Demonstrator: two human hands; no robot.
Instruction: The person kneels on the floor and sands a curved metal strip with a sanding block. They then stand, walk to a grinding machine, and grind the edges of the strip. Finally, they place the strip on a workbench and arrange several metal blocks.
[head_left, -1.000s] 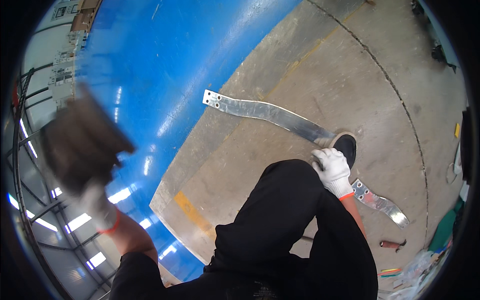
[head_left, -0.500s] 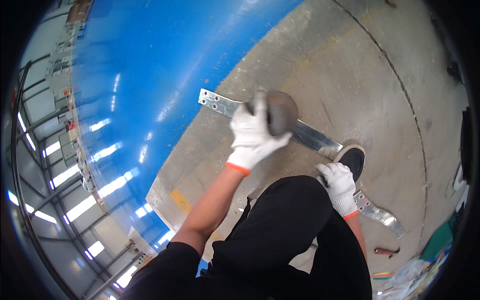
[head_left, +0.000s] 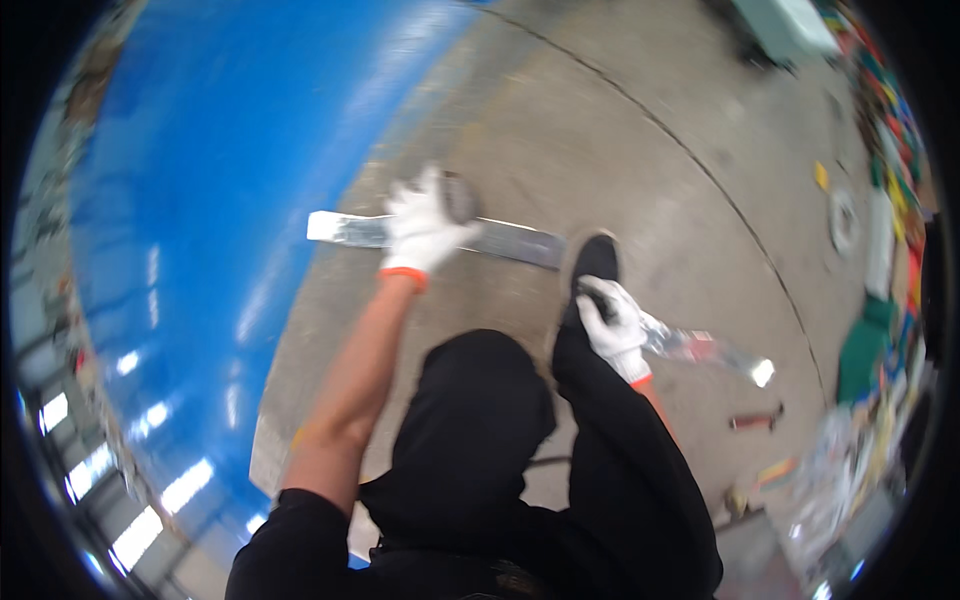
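My left hand (head_left: 425,232), in a white knit glove with an orange cuff, is closed round a dark brown rounded metal weight (head_left: 459,198), blurred by motion. It is over the middle of a flat silvery metal bar (head_left: 520,243) on the floor; whether the weight touches the bar I cannot tell. The bar's right end lies beside my black shoe (head_left: 598,258). My right hand (head_left: 614,325), gloved alike, is beside the shoe with its fingers curled; what they hold, if anything, is hidden. A second metal bar (head_left: 715,352) extends rightward from behind that hand.
Blue glossy floor (head_left: 200,200) borders the grey concrete (head_left: 640,120) on the left. A small tool with a reddish handle (head_left: 755,420) lies at the right. Farther right are clear plastic wrapping (head_left: 825,480), a green piece (head_left: 862,360) and a white ring-shaped roll (head_left: 843,222).
My view has swung right, so the bar and both hands sit farther left in the picture. My left hand still grips the weight above the bar. More clutter shows at the right.
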